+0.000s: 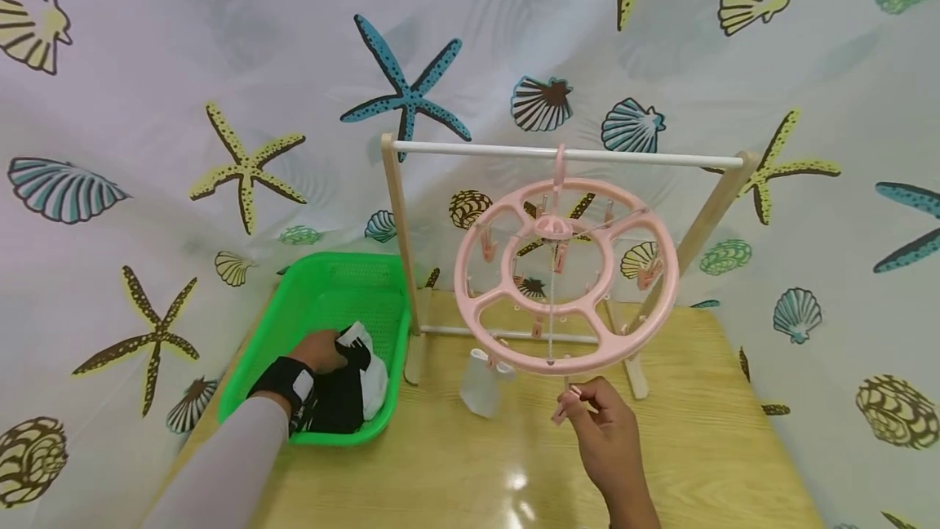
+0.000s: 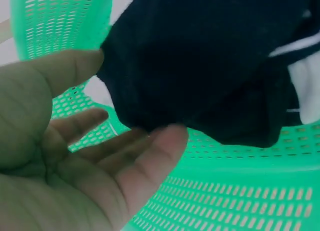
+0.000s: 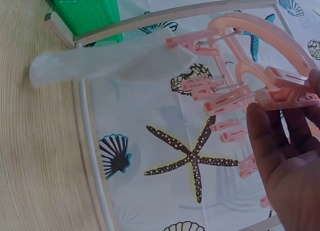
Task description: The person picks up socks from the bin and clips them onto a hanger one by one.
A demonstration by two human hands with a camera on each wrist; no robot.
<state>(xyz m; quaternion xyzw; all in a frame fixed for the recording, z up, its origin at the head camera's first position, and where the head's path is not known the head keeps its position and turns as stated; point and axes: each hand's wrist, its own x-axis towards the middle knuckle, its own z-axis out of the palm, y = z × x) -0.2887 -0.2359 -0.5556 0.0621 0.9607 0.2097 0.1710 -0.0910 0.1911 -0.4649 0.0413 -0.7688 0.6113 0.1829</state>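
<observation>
In the green basket, my left hand reaches to a black cloth item lying with white cloth. Its thumb and fingertips are right at the cloth's edge, spread apart in the left wrist view. My right hand pinches a pink clothespin between thumb and fingers, at the near rim of the round pink hanger. A white sock hangs from another clip on that hanger, left of my right hand.
The hanger hooks over a white rail on a wooden-legged stand. Several more pink clips dangle around its rings. Basket and stand share a wooden table. Behind is a curtain printed with shells and starfish.
</observation>
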